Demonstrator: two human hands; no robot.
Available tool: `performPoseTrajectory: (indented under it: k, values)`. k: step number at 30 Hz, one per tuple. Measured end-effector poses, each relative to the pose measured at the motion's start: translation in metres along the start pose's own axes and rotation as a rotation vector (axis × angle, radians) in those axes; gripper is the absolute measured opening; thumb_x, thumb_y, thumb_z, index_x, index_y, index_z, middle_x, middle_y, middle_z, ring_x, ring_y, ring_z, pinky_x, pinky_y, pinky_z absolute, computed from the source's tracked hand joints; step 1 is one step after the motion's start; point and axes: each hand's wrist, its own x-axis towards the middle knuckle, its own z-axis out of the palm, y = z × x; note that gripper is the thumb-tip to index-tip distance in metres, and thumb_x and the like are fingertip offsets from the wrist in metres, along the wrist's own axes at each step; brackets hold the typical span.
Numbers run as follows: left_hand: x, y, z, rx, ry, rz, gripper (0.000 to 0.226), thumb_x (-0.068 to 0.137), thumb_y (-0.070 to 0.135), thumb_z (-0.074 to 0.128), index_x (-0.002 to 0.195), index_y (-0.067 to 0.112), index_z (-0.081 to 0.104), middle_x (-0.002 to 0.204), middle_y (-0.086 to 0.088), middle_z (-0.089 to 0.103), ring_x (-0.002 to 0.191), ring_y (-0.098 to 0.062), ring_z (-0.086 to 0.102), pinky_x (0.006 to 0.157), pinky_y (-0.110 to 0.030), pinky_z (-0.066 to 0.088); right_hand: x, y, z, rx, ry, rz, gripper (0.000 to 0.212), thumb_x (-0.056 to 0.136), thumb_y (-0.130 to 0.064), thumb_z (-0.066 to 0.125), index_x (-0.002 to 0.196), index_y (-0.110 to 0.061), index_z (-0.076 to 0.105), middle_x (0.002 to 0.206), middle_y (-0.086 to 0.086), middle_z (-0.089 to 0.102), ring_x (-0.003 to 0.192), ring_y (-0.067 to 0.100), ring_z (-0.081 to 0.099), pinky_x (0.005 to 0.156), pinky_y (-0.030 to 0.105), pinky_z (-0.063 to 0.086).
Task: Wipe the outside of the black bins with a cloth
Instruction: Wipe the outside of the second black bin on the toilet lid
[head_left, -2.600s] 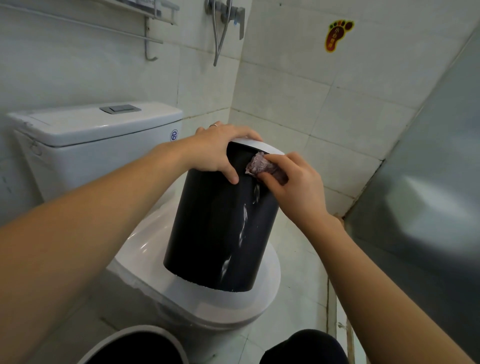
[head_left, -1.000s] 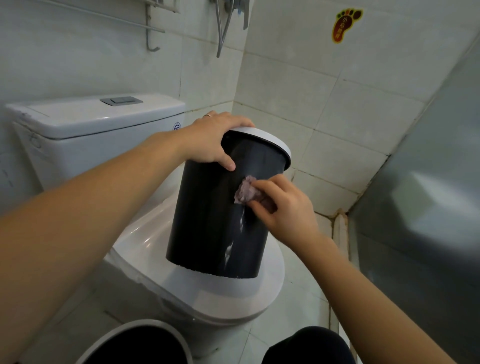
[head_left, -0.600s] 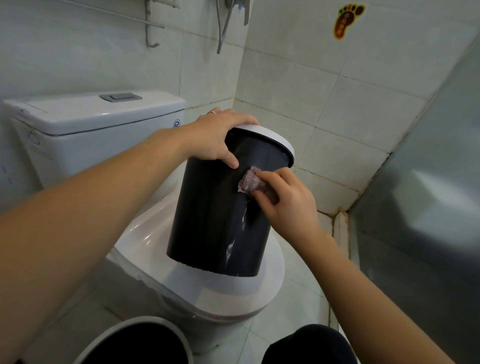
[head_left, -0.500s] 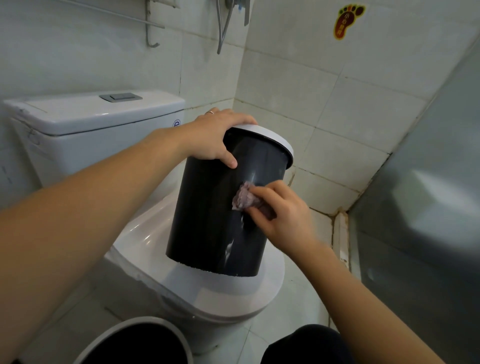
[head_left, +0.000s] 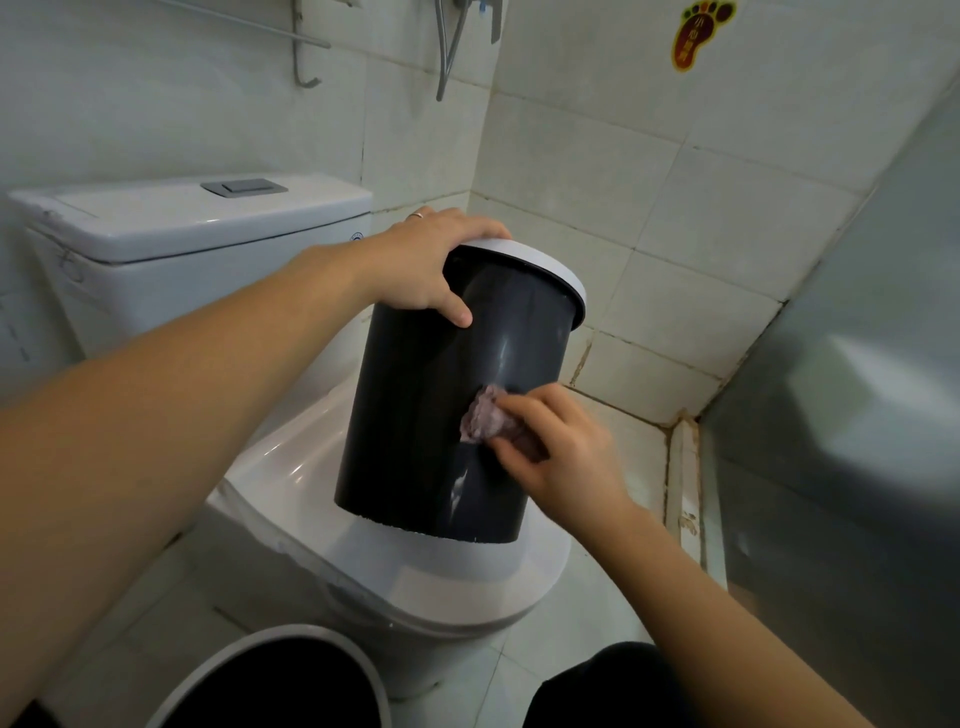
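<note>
Both hands are on the black bin (head_left: 431, 415), which stands tilted on the closed toilet lid (head_left: 322, 525). On the left, my left hand (head_left: 426, 265) grips its white rim (head_left: 545, 265), fingers curled over the top, thumb pressed to the wall. Right of centre, my right hand (head_left: 561, 457) pinches a bunched purple cloth (head_left: 480, 418) against the bin's side, above a pale smear. A second bin (head_left: 280, 686) sits at the bottom edge, in front of the toilet. The cistern (head_left: 182, 228) carries a small round blue logo, unreadable. A foot-shaped wall sticker (head_left: 698, 31) at upper right bears characters too small to read.
</note>
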Motion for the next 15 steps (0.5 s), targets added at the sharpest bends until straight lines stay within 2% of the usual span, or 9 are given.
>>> performPoseTrajectory:
  k: [5,9,11,15]
  values:
    - [0.001,0.0,0.0,-0.005,-0.005,-0.017,0.096,0.064,0.029,0.089,0.143,0.046,0.038,0.143,0.005,0.044,0.135,-0.025,0.031,0.113,-0.047,0.031,-0.019,-0.003,-0.001,-0.027,-0.051,-0.107,0.028,0.085,-0.024,0.073,0.11,-0.012,0.073,0.092,0.006,0.064,0.077,0.021,0.061,0.057,0.037,0.054]
    - [0.001,0.0,0.0,0.005,-0.002,-0.035,0.095,0.065,0.029,0.089,0.143,0.046,0.037,0.144,0.004,0.044,0.135,-0.025,0.03,0.113,-0.048,0.03,0.0,-0.004,-0.001,-0.051,0.019,0.076,0.027,0.085,-0.024,0.076,0.109,-0.013,0.073,0.093,0.005,0.064,0.078,0.021,0.06,0.058,0.039,0.054]
    - [0.001,0.0,-0.001,0.005,-0.005,-0.045,0.095,0.066,0.029,0.089,0.144,0.046,0.037,0.143,0.004,0.044,0.135,-0.025,0.03,0.113,-0.048,0.031,0.001,-0.007,0.002,-0.041,0.031,0.096,0.027,0.086,-0.024,0.075,0.11,-0.013,0.073,0.093,0.005,0.063,0.078,0.02,0.059,0.058,0.039,0.053]
    - [0.0,-0.003,-0.002,-0.01,-0.002,-0.06,0.093,0.066,0.028,0.089,0.142,0.047,0.038,0.14,0.005,0.045,0.134,-0.025,0.031,0.112,-0.049,0.032,-0.024,-0.017,0.008,-0.01,-0.01,-0.062,0.026,0.083,-0.023,0.072,0.107,-0.014,0.074,0.09,0.005,0.063,0.074,0.02,0.06,0.056,0.035,0.053]
